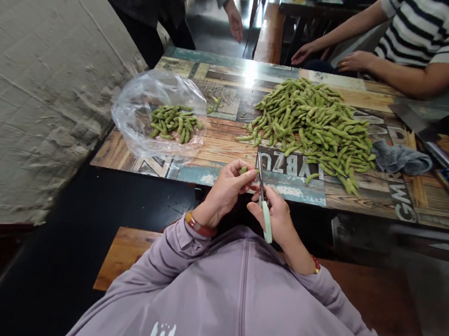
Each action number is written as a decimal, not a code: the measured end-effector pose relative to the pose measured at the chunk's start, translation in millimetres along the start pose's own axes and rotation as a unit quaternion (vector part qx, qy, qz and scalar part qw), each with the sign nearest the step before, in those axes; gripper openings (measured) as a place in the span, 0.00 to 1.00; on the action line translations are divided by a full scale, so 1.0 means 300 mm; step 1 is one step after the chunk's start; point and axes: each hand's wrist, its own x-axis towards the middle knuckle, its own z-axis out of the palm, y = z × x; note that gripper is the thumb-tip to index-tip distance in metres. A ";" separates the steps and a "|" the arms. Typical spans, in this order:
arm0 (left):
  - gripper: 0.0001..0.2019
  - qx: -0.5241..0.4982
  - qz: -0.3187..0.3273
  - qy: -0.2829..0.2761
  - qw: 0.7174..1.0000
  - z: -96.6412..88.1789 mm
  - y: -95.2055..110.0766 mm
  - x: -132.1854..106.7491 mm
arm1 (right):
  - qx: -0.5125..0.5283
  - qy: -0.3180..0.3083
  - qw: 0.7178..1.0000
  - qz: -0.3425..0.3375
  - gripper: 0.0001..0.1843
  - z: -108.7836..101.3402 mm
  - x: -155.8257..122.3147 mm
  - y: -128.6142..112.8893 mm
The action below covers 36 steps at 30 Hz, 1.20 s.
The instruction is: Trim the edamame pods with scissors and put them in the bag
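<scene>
Near the table's front edge, my left hand [228, 188] pinches a green soybean pod [243, 170]. Its tip lies at the blades of a pair of scissors [266, 220] with pale green handles. My right hand [278, 213] grips these scissors, blades pointing away from me. Beyond my hands a large heap of soybean pods [313, 122] spreads over the table. To the left lies a clear plastic bag [133, 106] with a smaller pile of pods [175, 122] at its mouth.
The patterned table [217, 159] also holds a grey cloth [401, 158], a cleaver [416, 124] and small green trimmings [215, 103]. A person in a striped shirt [427, 37] sits across at right; another person [147, 3] stands at far left. A wall [45, 84] runs along the left.
</scene>
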 end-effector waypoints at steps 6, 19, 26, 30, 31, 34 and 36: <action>0.18 0.007 0.006 0.002 1.000 0.011 0.001 -0.004 | 0.004 -0.004 1.000 -0.004 0.17 -0.005 0.002 0.000; 0.17 -0.018 -0.010 0.004 1.000 0.004 0.003 0.021 | 0.072 -0.018 0.994 0.080 0.23 -0.007 0.009 0.007; 0.13 -0.076 -0.053 0.042 0.995 -0.055 0.065 0.080 | 0.257 0.003 0.950 0.175 0.26 -0.016 0.014 -0.001; 0.07 -0.131 -0.059 0.054 0.988 -0.084 0.115 0.140 | 0.324 0.016 0.926 0.194 0.26 -0.016 0.022 -0.004; 0.07 -0.130 -0.055 0.058 0.988 -0.088 0.126 0.157 | 0.330 0.015 0.924 0.194 0.26 -0.016 0.023 -0.004; 0.09 -0.055 -0.011 0.057 0.997 -0.093 0.151 0.216 | 0.336 0.009 0.923 0.188 0.25 -0.017 0.025 -0.001; 0.08 0.054 0.042 0.046 0.997 -0.095 0.156 0.258 | 0.335 0.007 0.924 0.186 0.25 -0.017 0.025 0.004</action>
